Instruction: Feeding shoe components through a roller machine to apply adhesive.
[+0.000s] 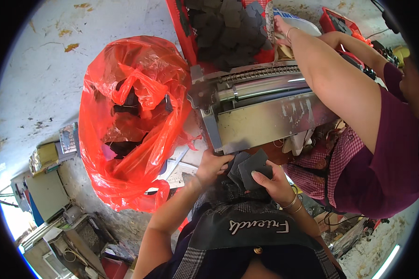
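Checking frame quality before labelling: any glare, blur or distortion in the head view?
Head view: strong fisheye bend, black vignette at the corners, the machine's metal bar curving. Glare streaks on the chrome roller and sheen on the red plastic bag; upper-left floor is washed out. Both hands, left hand and right hand, and the dark fabric pieces are fairly sharp; the rim softens.

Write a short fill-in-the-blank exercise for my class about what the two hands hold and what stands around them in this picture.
1. The right hand holds a stack of dark grey fabric pieces, with ____ bangles on its wrist.
2. The left hand touches the edge of a ____ machine.
3. The big plastic bag beside the machine is ____.
4. A co-worker's arm reaches over the machine from the ____ side.

Missing words: gold; metal; red; right
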The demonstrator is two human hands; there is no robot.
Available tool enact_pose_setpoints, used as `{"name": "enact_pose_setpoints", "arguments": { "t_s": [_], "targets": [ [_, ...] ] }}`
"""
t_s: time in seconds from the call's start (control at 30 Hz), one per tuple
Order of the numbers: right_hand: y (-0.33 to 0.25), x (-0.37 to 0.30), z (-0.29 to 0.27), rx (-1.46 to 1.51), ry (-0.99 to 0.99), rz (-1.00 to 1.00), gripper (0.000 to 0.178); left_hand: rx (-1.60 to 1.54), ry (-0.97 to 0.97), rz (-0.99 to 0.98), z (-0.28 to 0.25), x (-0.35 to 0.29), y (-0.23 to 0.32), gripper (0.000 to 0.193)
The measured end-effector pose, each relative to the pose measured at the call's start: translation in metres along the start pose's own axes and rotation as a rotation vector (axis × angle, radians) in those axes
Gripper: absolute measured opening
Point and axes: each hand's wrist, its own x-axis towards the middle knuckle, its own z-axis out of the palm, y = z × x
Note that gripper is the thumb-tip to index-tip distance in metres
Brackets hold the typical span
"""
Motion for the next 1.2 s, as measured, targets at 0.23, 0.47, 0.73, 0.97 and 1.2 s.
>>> {"name": "enact_pose_setpoints", "arguments": {
  "t_s": [0.23,0.47,0.73,0.97,1.2],
  "targets": [
    [-0.006,0.013,-0.007,-0.032,0.009,-0.015,0.035,0.11,0.135,-0.04,0.004,0.001,0.001,0.015],
    [0.003,0.025,-0.009,0.03,0.029,-0.035,0.034,0.124,0.136,0.009,0.003,0.006,-0.003,0.025],
    [-0.004,0.027,-0.003,0.121,0.016,-0.005,0.033,0.137,0.068,-0.094,-0.001,-0.001,0.008,0.043],
    [-0.004,0.021,-0.007,0.14,0.096,-0.162,0.031,0.572,-0.513,-0.286,-0.019,-0.054,0.018,0.086],
    [-0.016,0.026,0.012,-0.201,-0.015,-0.253,0.035,-0.125,-0.199,0.345,0.062,-0.053,0.041,0.053]
  ]
}}
